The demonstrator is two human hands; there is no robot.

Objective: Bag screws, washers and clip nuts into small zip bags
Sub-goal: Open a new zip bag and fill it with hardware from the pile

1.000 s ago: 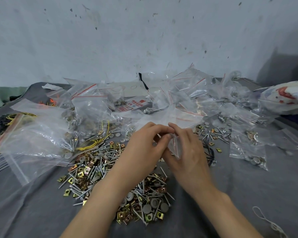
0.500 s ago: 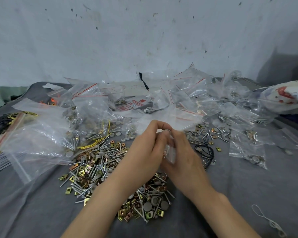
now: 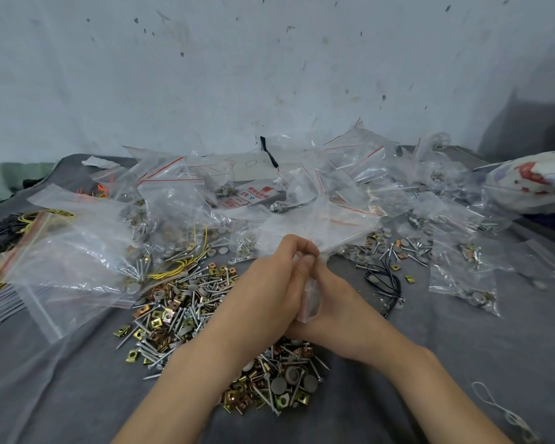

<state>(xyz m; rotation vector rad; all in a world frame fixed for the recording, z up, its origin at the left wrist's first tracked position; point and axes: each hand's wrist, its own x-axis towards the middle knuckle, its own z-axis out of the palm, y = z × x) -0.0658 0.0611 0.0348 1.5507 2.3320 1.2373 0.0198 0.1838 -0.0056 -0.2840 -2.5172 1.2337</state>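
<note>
My left hand (image 3: 266, 293) and my right hand (image 3: 340, 309) are pressed together above the grey cloth, both pinching one small clear zip bag (image 3: 311, 299) that stands on edge between them. The fingertips meet at its top edge. What the bag holds is hidden by my fingers. Under and in front of my wrists lies a loose pile of screws, grey washers and brass clip nuts (image 3: 186, 315), spreading to a second heap (image 3: 279, 386) near me.
Filled small zip bags (image 3: 462, 283) lie to the right and along the back. Large clear bags (image 3: 74, 251) with hardware and yellow wire sit at the left. A black cord (image 3: 385, 280) lies right of my hands, a white printed sack (image 3: 532, 181) at the far right.
Both hands have drawn closer together and lowered slightly toward me, the small bag turning more upright between them. The pile and the other bags have not moved.
</note>
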